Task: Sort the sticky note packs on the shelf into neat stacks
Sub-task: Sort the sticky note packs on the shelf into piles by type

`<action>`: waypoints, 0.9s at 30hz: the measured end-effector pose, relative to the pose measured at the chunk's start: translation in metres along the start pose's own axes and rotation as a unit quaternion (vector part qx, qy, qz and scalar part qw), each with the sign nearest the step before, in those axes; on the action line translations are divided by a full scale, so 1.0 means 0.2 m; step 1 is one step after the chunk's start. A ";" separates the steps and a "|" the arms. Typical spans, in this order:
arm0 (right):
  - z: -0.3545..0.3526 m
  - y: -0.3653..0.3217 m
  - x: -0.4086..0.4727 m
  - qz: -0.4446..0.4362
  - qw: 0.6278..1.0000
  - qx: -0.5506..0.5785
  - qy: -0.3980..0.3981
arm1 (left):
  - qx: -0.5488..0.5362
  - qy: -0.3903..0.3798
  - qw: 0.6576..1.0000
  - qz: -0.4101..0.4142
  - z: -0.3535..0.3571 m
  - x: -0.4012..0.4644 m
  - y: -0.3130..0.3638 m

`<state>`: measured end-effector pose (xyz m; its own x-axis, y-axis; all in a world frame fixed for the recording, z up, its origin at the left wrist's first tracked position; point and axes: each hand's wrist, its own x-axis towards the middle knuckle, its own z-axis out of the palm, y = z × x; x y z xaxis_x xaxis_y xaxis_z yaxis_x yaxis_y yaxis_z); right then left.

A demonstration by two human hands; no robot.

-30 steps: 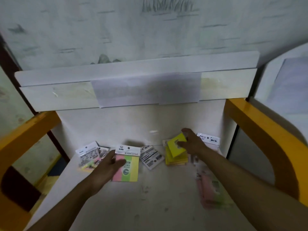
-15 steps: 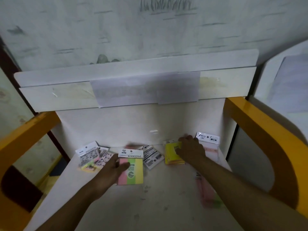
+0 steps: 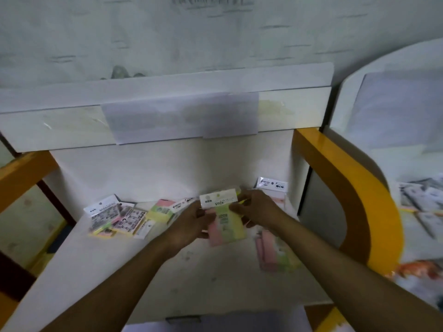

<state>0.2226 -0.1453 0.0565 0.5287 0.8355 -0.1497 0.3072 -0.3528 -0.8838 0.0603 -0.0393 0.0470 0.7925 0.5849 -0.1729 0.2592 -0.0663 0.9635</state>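
1. Nearest the viewer, both forearms reach in over the white shelf (image 3: 148, 279), meeting at one pack held just above its surface.
2. The left hand (image 3: 189, 224) grips the striped pack (image 3: 226, 226) along its left edge, fingers curled under it and thumb on top; the right hand (image 3: 257, 209) pinches its upper right side, fingers clamped just below the white header card.
3. Judged from this, the step in hand is squaring up one pink, green and yellow pack before it joins a stack.
4. Right of the right fingers and nearer the viewer lies a blurred pink-and-green pack (image 3: 275, 255), flat on the shelf.
5. Left of the left fingers, a loose, overlapping cluster of packs (image 3: 119, 216) lies well apart from the held one.
6. Beyond the fingertips, a white-headed pack (image 3: 272, 188) leans at the back wall.
7. The next move likely calls for laying the held pack on a matching one with edges lined up; which pile suits it cannot be told.
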 end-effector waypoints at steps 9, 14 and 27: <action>-0.25 0.32 -0.12 0.051 0.980 -0.155 0.114 | 0.127 -0.006 0.992 -0.018 0.01 0.08 -0.10; -0.22 0.41 -0.19 0.088 0.962 -0.217 0.142 | 0.302 0.020 0.952 0.038 -0.11 0.08 -0.17; -0.12 0.21 -0.09 -0.046 0.951 -0.251 0.177 | 0.492 0.074 0.868 -0.003 -0.58 -0.02 -0.31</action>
<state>0.2452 -0.1845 0.0318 0.6881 0.7089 0.1550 0.6560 -0.5163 -0.5505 -0.0229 0.0574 0.0116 0.7295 0.6793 -0.0791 0.6656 -0.6786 0.3105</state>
